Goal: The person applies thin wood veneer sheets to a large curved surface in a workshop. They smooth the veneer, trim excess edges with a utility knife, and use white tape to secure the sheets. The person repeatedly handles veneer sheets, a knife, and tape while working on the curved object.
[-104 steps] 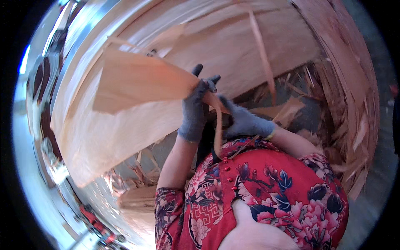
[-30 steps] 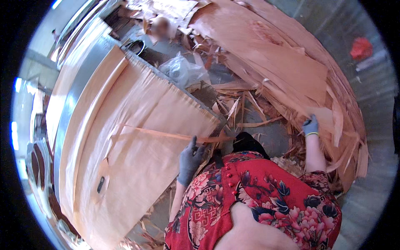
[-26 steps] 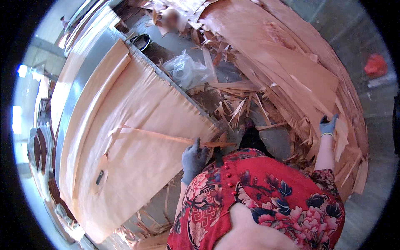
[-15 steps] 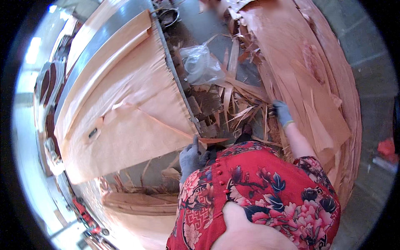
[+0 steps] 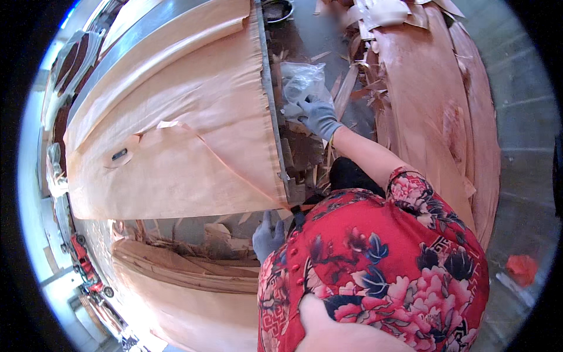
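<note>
A broad, pale tan sheet of wood veneer (image 5: 193, 158) covers the table on my left. A narrow veneer strip (image 5: 234, 171) runs across it to the near corner. My left hand (image 5: 268, 237), in a grey glove, is just below that corner with its fingers stretched out and nothing visible in them. My right hand (image 5: 321, 118), also gloved, reaches over the gap beside the table. Its thumb and fingers are apart at the lower edge of a clear plastic bag (image 5: 314, 76); whether they press on it is hard to see.
A long stack of reddish veneer (image 5: 410, 88) lies on the right. Another stack (image 5: 182, 267) is at the lower left. A small dark oblong item (image 5: 119, 154) rests on the sheet. Torn scraps (image 5: 346, 85) litter the gap, with a round pan (image 5: 277, 10) farther off.
My right hand has moved from the right-hand stack, leftward and farther out, to the plastic bag. The left hand has dropped slightly off the table corner. The whole view has shifted.
</note>
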A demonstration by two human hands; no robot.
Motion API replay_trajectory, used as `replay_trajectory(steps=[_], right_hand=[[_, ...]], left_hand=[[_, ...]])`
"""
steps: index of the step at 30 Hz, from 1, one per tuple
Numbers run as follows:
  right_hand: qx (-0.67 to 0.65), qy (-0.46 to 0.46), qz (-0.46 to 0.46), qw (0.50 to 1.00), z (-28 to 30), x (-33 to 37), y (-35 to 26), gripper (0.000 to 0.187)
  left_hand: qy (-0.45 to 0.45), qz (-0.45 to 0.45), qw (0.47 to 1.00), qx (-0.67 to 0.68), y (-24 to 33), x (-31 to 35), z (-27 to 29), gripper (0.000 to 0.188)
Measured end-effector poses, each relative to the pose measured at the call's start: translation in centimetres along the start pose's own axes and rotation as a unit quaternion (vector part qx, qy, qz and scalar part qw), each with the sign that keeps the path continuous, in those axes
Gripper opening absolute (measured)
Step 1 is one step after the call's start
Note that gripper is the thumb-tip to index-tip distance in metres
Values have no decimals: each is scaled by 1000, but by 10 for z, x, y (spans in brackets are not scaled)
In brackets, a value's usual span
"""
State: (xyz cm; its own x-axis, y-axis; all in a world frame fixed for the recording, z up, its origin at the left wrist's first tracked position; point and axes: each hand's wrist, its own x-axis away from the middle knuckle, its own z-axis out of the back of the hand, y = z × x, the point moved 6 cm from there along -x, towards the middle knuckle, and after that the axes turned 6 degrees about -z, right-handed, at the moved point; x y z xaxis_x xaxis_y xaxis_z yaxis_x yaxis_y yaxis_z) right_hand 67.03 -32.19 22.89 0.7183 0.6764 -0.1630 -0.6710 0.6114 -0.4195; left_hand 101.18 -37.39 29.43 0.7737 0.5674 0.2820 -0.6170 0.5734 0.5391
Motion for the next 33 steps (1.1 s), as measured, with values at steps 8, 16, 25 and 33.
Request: replay_trajectory(steps=[8,16,25,33], right_hand=[[-66,-108,0,992,-56,-52,25,16],[-616,-350,-226,668,29,-119,57,21],[-744,-135,-64,651,187,-226,96,17],[-150,-109,20,982,137,-144,137,25]], left_hand=[[127,149,979,56,16,-29,-19,48],[151,97,973,148,122,-137,-17,54],[8,-194,899,392,210,-297,-45,47],[2,-145,986,81,202,-275,-78,19]])
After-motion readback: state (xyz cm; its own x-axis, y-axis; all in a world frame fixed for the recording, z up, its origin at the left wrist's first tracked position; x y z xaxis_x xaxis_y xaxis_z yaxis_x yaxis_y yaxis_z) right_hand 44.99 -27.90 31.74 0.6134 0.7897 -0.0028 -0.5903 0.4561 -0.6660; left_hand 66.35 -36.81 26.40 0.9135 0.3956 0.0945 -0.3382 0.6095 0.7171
